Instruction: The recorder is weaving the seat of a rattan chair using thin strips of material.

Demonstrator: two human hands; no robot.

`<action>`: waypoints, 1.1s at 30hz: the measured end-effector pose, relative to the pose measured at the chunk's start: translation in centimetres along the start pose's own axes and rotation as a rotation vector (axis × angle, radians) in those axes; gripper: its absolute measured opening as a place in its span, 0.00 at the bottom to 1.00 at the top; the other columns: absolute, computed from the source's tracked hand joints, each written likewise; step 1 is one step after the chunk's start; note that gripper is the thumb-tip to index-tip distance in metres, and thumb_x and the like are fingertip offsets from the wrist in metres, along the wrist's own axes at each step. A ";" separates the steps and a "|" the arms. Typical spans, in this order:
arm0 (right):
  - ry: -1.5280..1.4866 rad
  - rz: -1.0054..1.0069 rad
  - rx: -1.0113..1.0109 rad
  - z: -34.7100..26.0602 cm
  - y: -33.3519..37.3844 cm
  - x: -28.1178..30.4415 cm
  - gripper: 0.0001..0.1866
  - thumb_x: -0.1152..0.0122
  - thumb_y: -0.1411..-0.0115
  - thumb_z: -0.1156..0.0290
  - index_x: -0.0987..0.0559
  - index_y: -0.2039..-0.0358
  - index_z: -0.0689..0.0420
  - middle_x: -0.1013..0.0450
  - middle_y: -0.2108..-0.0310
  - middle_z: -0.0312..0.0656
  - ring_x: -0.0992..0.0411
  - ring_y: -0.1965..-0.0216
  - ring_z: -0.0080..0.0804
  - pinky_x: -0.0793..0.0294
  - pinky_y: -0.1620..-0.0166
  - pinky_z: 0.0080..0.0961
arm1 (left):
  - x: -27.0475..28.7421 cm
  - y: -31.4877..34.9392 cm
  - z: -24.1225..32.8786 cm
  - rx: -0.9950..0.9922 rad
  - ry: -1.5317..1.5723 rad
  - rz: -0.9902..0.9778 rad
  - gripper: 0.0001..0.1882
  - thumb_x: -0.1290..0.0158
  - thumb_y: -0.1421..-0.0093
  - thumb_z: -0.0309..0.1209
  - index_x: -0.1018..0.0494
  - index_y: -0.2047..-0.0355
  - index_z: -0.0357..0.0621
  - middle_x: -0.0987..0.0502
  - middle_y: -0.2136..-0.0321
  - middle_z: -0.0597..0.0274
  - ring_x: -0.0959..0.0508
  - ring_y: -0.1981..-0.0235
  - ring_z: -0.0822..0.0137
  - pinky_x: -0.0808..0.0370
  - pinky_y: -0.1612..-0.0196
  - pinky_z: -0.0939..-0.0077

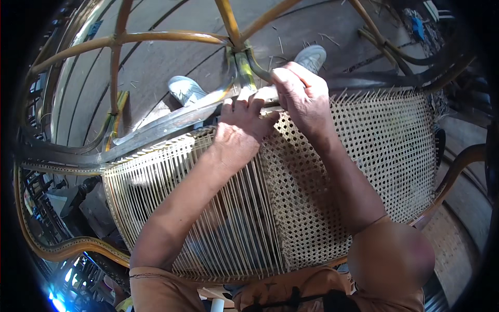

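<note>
A bench seat of pale cane spans the wooden frame in front of me. Its right part is a finished-looking open hexagonal cane weave (379,151); its left part holds only parallel cane strands (156,182). My left hand (240,125) rests with spread fingers at the far rail (179,118), where the strands meet the weave. Just to its right, my right hand (305,99) is closed in a fist above the far edge of the weave. Whatever it grips is hidden by its fingers. Short cane ends stick up along that edge, right of this hand.
Curved brown rattan poles (174,36) rise beyond the far rail. Bent armrests flank the seat, one at left (67,252) and one at right (465,156). Two shoes (186,89) stand on the floor beyond, among scattered cane scraps. A bright light glows at the lower left.
</note>
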State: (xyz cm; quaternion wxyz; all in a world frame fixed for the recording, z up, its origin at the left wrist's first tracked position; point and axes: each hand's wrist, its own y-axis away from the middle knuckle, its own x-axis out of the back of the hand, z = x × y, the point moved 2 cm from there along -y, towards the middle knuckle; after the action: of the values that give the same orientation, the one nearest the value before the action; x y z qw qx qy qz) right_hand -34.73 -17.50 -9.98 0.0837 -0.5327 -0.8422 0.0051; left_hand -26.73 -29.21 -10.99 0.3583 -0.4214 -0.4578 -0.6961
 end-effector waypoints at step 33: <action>0.372 -0.104 -1.356 -12.3 38.2 20.5 0.19 0.47 0.40 0.57 0.27 0.73 0.64 0.36 0.85 0.37 0.36 0.82 0.23 0.36 0.77 0.28 | 2.1 11.0 10.3 0.103 0.392 0.451 0.12 0.52 0.43 0.21 0.27 0.58 0.43 0.24 0.59 0.54 0.24 0.56 0.58 0.31 0.48 0.58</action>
State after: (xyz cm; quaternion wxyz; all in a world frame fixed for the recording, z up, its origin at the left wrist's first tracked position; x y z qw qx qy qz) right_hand -7.29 16.41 1.24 -0.1238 -0.4187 -0.6557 -0.6160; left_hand -15.14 -23.34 -3.09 0.6063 -0.3515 -0.3093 -0.6428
